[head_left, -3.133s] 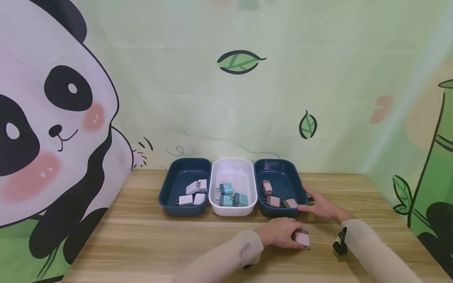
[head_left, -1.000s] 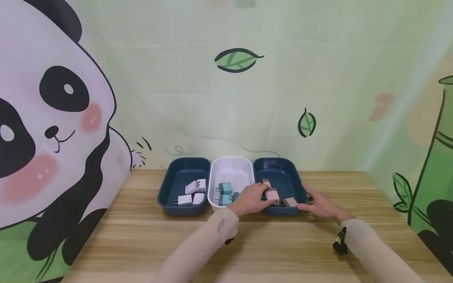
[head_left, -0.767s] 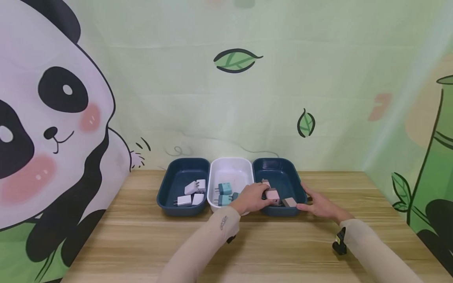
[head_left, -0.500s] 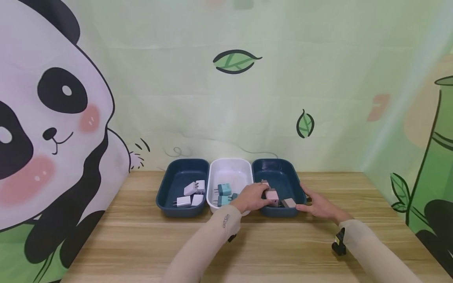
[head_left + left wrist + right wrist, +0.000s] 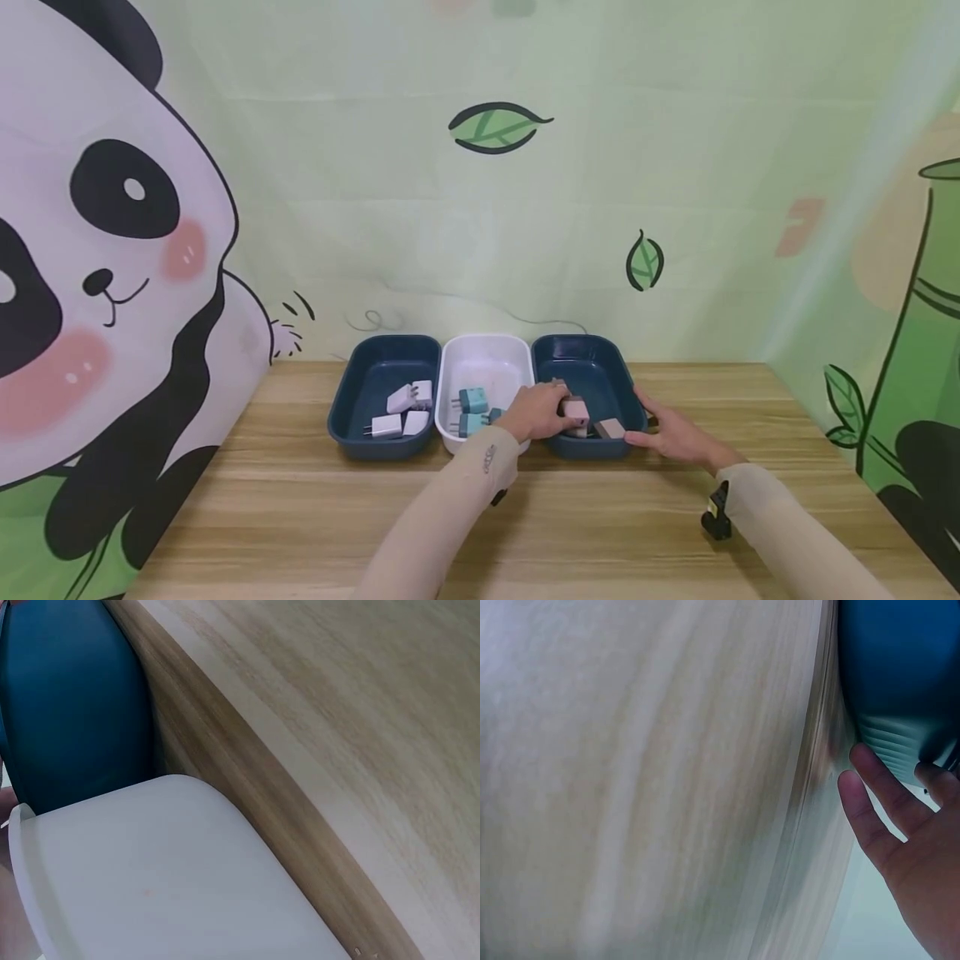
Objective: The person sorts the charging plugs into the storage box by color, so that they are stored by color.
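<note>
In the head view my left hand (image 5: 536, 411) pinches a pink charger plug (image 5: 576, 409) inside the right dark blue tray (image 5: 592, 451). Beneath and behind it, other pink plugs are partly covered by the hand and the held plug. Another pink plug (image 5: 610, 428) lies at the tray's front right. My right hand (image 5: 678, 432) touches this tray's right side, thumb near the front corner. In the right wrist view the right hand (image 5: 922, 859) has its fingers extended against the blue wall. Only a sliver of the left hand (image 5: 9, 900) shows in the left wrist view.
A white tray (image 5: 491, 342) stands in the middle, with teal plugs (image 5: 472, 401) partly behind my left hand. Left of it, another dark blue tray (image 5: 384, 451) holds several white plugs (image 5: 387, 427). The trays sit side by side on a wooden table (image 5: 300, 500) before a printed cloth backdrop.
My left hand has carried the pink plug from the tabletop into the right tray. In the last half second hand and plug have risen slightly. The right hand stays at the tray.
</note>
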Demonstrator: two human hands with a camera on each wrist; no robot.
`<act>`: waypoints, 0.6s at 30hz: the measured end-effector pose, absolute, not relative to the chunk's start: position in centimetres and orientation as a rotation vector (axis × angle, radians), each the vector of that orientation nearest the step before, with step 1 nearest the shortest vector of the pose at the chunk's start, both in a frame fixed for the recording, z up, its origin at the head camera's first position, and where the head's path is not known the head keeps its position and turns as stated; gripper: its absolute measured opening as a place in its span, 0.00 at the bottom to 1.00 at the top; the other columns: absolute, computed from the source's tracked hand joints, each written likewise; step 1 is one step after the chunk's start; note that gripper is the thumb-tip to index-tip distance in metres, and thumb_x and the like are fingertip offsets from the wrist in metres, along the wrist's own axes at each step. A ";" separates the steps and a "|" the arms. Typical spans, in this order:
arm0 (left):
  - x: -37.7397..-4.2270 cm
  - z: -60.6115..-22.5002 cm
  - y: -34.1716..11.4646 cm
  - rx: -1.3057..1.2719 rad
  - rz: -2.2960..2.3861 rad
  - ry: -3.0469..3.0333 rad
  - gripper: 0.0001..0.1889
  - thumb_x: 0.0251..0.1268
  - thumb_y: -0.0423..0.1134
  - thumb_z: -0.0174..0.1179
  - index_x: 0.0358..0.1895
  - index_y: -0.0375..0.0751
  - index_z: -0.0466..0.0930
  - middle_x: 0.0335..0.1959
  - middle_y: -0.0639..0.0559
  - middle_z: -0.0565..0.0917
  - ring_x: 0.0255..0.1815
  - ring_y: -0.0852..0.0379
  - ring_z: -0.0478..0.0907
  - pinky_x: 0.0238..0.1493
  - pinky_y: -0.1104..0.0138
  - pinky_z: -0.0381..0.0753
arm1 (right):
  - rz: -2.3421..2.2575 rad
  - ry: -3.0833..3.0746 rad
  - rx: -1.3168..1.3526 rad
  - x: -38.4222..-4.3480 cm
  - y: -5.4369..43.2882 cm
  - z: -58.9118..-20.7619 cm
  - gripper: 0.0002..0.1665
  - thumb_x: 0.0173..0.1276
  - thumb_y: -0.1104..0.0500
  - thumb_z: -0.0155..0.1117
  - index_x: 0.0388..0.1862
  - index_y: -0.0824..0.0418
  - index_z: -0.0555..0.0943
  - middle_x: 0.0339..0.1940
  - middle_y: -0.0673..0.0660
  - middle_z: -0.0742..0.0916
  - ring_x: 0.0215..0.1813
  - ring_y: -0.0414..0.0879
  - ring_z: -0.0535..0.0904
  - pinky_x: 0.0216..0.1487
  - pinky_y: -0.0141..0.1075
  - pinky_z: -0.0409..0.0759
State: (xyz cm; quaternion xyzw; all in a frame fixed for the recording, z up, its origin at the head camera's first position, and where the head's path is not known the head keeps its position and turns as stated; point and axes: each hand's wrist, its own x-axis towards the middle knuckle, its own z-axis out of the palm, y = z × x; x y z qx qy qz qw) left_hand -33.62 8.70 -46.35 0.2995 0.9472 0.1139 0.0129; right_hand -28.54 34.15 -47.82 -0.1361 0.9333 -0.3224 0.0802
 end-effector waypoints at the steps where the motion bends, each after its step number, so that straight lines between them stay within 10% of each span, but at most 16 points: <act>1: -33.7 -46.4 8.8 0.922 0.354 2.952 0.23 0.63 0.60 0.56 0.55 0.50 0.76 0.52 0.56 0.79 0.45 0.59 0.73 0.54 0.59 0.71 | -0.962 2.792 -0.403 -28.5 34.1 -47.8 0.58 0.62 0.41 0.64 0.76 0.62 0.41 0.73 0.71 0.56 0.65 0.70 0.62 0.61 0.64 0.59; 18: -33.6 -46.3 9.0 0.887 0.369 2.953 0.24 0.63 0.59 0.56 0.56 0.51 0.76 0.56 0.56 0.77 0.53 0.58 0.73 0.59 0.57 0.68 | -0.954 2.793 -0.423 -28.4 34.2 -47.5 0.57 0.64 0.42 0.63 0.76 0.63 0.41 0.72 0.72 0.56 0.64 0.70 0.65 0.60 0.64 0.62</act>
